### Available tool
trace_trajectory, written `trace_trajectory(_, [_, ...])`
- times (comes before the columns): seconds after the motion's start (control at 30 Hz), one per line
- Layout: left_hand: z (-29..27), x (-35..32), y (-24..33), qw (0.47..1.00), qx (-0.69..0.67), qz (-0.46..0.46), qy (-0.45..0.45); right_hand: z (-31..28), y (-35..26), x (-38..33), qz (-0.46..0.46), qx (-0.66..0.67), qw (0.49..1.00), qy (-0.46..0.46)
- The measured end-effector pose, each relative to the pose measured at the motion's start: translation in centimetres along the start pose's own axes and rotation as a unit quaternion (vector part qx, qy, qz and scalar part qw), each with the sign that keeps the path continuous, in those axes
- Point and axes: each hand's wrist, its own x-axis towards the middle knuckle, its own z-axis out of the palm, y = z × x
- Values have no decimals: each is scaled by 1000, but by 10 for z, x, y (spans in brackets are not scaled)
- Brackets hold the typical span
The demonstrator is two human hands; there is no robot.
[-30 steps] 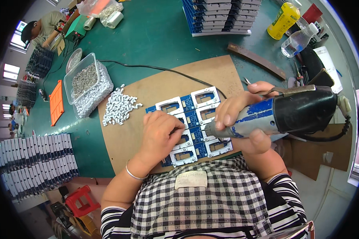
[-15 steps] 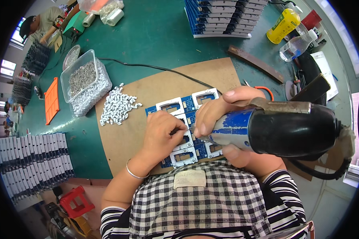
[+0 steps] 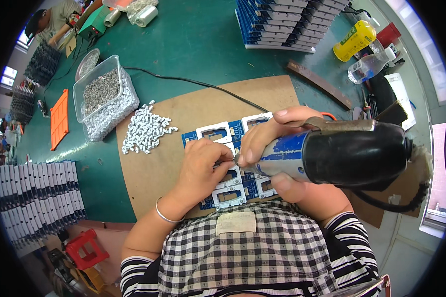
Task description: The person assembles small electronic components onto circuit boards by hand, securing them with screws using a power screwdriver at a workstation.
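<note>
My right hand (image 3: 262, 138) is wrapped round a blue, silver and black electric screwdriver (image 3: 357, 154), its tip pointing left over the work. My left hand (image 3: 195, 168) is closed in a pinch right at the driver's tip; what lies between its fingertips is too small and covered to make out. Under both hands lie blue circuit boards (image 3: 206, 203) carrying white plastic frames (image 3: 229, 196) in two columns, partly hidden by my fingers. Left of them, small white plastic pieces (image 3: 146, 129) are heaped on a brown board (image 3: 153, 183).
A clear tub (image 3: 115, 64) holds screws and white pieces. A black cable (image 3: 183, 79) crosses the green table. Stacked boards stand far back (image 3: 282, 29) and at left (image 3: 39, 198). Bottles (image 3: 354, 42) and a rusty metal bar (image 3: 319, 85) are at right; a person (image 3: 59, 22) sits far left.
The view has shifted slightly. The screwdriver in my right hand has moved a little left, and my left fingertips have come closer to its tip.
</note>
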Motion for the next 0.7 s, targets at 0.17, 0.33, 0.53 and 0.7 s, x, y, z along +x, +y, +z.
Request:
trace_trajectory(0.17, [-1,-2,-3,1000,-7,-4,3,4,4,0,6,3,1000,26])
trace_trajectory(0.33, [0,0,0,1000,-9,0,-7,2,-3,3,14,-25,1000,13])
trace_trajectory(0.53, [0,-2,-2,1000,-16,2,-3,9,5,2,6,32,999,25])
trace_trajectory(0.7, [1,-2,-4,1000,-13,8,-5,8,4,4,27,43,998,22])
